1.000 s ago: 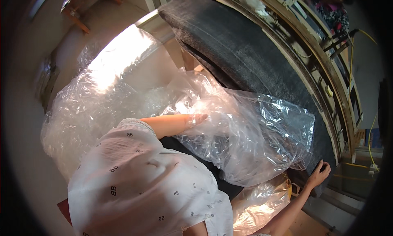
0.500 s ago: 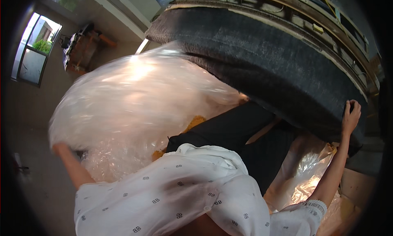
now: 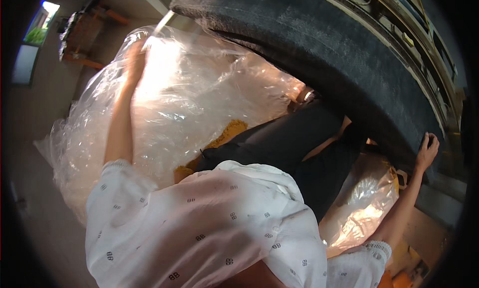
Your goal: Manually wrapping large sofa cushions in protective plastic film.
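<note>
A large black fabric-covered upholstered piece, like the padded body of a sofa, slants across the upper right, tilted over my legs. My right hand is at its near right end, with fingers and thumb closed on the fabric edge. Clear plastic sheeting lies crumpled and shiny across the left and middle. My left hand is at the sheeting's far left part, arm stretched forward. Motion blur and glare smear its fingers, so its grip cannot be made out.
Wooden framing shows along the upholstered piece's far side. A mustard-yellow fuzzy cushion or cloth lies beside my leg. More plastic lies at the lower right. A cluttered orange-brown rack or bench stands by the far left wall, near a window.
My left hand has swung forward and inward from the left side. The billowing plastic has settled flatter. My right hand stays on the upholstered piece; the whole view has shifted slightly.
</note>
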`<state>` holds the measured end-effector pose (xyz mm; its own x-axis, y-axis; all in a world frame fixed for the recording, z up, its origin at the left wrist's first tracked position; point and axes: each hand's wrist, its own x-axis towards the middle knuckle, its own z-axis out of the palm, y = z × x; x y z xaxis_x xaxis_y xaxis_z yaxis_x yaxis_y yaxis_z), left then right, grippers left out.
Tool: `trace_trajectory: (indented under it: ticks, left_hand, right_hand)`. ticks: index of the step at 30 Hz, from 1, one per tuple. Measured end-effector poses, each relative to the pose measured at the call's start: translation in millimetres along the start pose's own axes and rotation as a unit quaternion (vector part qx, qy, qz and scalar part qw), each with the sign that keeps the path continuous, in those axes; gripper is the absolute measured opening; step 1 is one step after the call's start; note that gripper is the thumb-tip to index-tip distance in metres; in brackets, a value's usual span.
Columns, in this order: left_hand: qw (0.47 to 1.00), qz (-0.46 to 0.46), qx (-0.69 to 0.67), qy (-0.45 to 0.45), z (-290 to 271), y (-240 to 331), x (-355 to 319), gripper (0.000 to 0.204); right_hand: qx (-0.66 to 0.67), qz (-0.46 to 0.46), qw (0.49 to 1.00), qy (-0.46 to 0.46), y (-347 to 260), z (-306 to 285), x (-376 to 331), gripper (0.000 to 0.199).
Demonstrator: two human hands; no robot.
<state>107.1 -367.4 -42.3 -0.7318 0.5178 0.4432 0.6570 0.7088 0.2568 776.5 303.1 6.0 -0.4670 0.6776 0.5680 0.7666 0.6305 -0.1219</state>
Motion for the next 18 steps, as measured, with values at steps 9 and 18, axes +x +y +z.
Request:
trace_trajectory:
  ticks: [9,18]
  left_hand:
    - [0.76,-0.121,0.147,-0.621,163.5,25.2,-240.4,0.059]
    - [0.766,-0.159,0.105,-0.614,51.8,-26.3,-359.0,0.053]
  right_hand:
    - [-0.039,0.071,0.996,-0.025,-5.0,13.6,-7.5,0.03]
    - [-0.03,0.029,0.999,0.012,-2.1,3.5,-5.8,0.021]
